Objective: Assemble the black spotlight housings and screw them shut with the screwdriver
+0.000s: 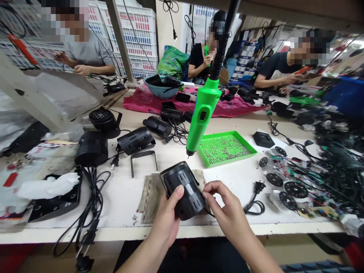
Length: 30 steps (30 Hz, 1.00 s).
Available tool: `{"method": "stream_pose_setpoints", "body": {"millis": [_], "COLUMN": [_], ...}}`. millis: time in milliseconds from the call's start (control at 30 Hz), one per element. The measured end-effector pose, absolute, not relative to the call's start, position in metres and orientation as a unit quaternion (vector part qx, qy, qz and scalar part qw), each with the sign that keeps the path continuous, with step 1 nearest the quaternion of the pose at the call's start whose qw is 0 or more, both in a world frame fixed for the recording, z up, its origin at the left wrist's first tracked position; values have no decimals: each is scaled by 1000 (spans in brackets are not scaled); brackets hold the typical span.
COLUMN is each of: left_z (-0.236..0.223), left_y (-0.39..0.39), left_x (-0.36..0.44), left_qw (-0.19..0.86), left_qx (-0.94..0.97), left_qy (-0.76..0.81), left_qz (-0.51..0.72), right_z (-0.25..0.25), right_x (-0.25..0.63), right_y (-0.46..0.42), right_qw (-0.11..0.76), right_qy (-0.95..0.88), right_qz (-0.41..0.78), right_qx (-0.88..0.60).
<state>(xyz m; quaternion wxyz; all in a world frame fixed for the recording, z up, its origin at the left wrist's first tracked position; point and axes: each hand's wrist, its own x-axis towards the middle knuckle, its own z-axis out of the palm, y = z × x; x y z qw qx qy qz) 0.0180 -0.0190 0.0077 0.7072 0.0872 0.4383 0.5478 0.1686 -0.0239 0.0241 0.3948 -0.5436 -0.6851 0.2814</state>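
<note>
Left hand (166, 216) has a firm wrap on the black slotted cylindrical housing (182, 191), thumb pressed on its side and palm cupped underneath, holding it over a creased, stained paper sheet (150, 197) on the white workbench (170, 231). Right hand (227, 208) comes in from the other side, nearly closed, its fingertips (212, 187) pinched at the housing's lower right edge. A thin dark wire trails out there, though from this view it's hard to say if they've actually got hold of it.

Just beyond, a bright green electric screwdriver (201, 113) hangs tip-down from a black overhead arm, clear of the housing. To its right sits a shallow green plastic tray (203, 156) full of small screws. Closer to the left hand lies a U-shaped black metal bracket (142, 153), with finished black cylindrical lamp housings (135, 140) beside it. Over on the right, a black power cord with a two-pin plug (257, 187) sits near round black perforated discs (295, 189). Across the bench, three co-workers (284, 72) work with their own hands.
</note>
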Motion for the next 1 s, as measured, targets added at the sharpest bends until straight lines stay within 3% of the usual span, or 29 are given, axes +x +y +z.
{"method": "stream_pose_setpoints", "body": {"millis": [167,533,1000], "left_z": [9,9,-1], "left_y": [-18,-18,-23], "left_x": [19,20,14], "left_qw": [707,709,700], "left_qx": [86,94,32], "left_qy": [437,428,406], "left_qz": [549,552,587], "right_z": [21,8,10], "right_x": [167,160,173], "right_y": [-25,-20,35], "right_qw": [418,417,178], "right_qy": [-728,-682,-778], "right_qz": [196,246,185], "right_qx": [-508,-549,-573]}}
